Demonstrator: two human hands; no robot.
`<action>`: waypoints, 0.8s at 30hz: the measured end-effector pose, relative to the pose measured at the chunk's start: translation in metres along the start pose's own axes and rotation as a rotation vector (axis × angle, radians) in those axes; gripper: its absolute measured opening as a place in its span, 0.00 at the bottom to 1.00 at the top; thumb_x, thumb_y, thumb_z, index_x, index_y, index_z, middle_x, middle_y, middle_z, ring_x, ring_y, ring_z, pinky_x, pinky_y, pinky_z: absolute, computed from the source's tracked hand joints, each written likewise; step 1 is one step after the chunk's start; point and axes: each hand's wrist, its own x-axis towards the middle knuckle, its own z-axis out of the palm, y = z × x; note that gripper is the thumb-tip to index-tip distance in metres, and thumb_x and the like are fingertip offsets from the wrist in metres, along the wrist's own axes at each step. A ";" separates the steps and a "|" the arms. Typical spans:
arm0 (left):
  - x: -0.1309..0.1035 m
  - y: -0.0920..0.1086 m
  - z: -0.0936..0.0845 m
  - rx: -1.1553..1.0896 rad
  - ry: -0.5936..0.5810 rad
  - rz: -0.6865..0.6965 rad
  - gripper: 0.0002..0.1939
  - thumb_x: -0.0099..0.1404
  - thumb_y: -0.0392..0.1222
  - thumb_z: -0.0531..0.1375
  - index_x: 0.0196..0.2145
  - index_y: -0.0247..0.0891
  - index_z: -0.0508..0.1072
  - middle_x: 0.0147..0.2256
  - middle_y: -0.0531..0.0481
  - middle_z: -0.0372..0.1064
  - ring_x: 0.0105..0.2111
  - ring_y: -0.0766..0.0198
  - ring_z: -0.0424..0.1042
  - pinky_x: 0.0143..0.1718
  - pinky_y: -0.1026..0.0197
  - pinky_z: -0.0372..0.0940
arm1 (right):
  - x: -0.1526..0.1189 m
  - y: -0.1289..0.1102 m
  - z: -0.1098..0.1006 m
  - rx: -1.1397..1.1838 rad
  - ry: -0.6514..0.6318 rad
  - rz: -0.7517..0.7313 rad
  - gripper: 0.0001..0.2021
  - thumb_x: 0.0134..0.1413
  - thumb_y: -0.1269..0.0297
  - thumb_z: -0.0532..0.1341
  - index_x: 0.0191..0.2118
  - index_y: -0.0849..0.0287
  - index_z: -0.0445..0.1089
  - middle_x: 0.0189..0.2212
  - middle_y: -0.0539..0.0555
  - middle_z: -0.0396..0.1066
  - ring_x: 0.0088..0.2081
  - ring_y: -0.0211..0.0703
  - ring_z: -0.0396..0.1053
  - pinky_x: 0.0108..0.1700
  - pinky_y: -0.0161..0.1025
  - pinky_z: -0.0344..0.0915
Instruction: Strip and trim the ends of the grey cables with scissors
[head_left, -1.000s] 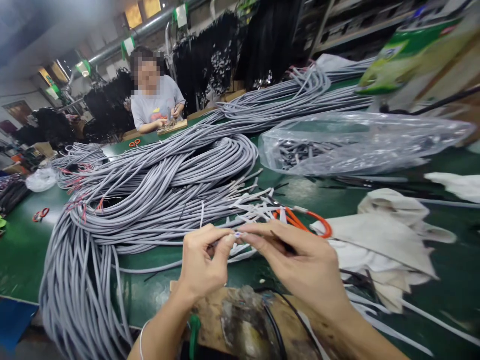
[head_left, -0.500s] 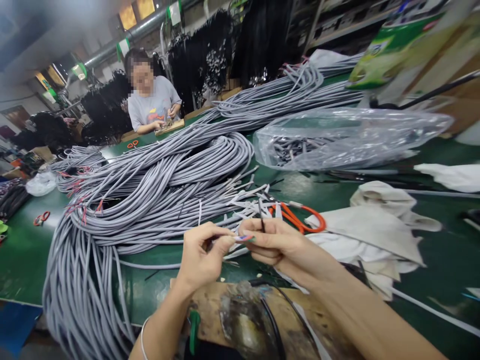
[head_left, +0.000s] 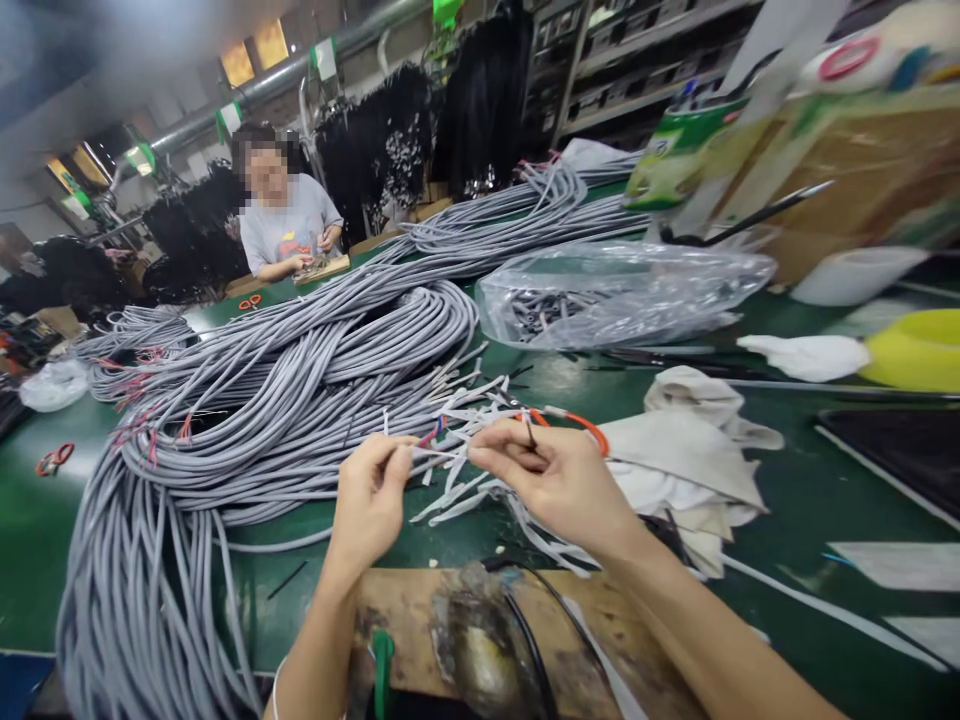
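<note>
My left hand [head_left: 371, 495] is closed in a pinch on the end of a grey cable [head_left: 277, 545], most of which is hidden by the fingers. Red and blue wires [head_left: 433, 433] stick up from its fingertips. A thin white strand [head_left: 442, 453] stretches from there to my right hand [head_left: 559, 480], whose thumb and forefinger are pressed together on it. A dark, thin tool [head_left: 530, 432] shows between the right fingers; its kind is unclear. Below the hands, white strips [head_left: 457, 495] lie beside the large bundle of grey cables [head_left: 300, 385].
Orange-handled scissors [head_left: 589, 430] lie behind my right hand, beside pale cloths [head_left: 690, 450]. A clear bag of short dark pieces [head_left: 622, 290] sits farther back. A wooden board [head_left: 409, 600] is nearest me. Across the table [head_left: 300, 590], a person [head_left: 289, 225] handles something small.
My hands have drawn slightly apart, with a white strand now stretched between them. The coloured wires point upward at the left fingertips. The view has turned right.
</note>
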 end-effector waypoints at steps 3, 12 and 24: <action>0.001 -0.007 0.005 0.069 -0.023 -0.072 0.13 0.66 0.37 0.52 0.35 0.33 0.77 0.27 0.48 0.69 0.28 0.64 0.66 0.31 0.63 0.60 | -0.002 -0.002 0.001 0.008 0.045 -0.055 0.12 0.45 0.57 0.59 0.22 0.59 0.70 0.12 0.44 0.51 0.15 0.31 0.44 0.19 0.35 0.43; -0.001 0.000 -0.002 -0.025 -0.185 0.034 0.18 0.66 0.37 0.50 0.48 0.31 0.74 0.29 0.47 0.68 0.29 0.65 0.64 0.31 0.64 0.60 | 0.015 0.029 -0.001 -0.085 0.083 0.033 0.17 0.45 0.48 0.59 0.22 0.59 0.69 0.13 0.42 0.46 0.17 0.33 0.46 0.20 0.34 0.46; 0.002 -0.009 -0.001 -0.236 -0.115 -0.145 0.17 0.62 0.37 0.56 0.48 0.30 0.73 0.23 0.52 0.67 0.19 0.70 0.60 0.23 0.66 0.59 | 0.000 0.007 0.019 -0.020 -0.146 -0.140 0.12 0.49 0.55 0.60 0.28 0.56 0.76 0.22 0.53 0.75 0.21 0.41 0.68 0.25 0.37 0.64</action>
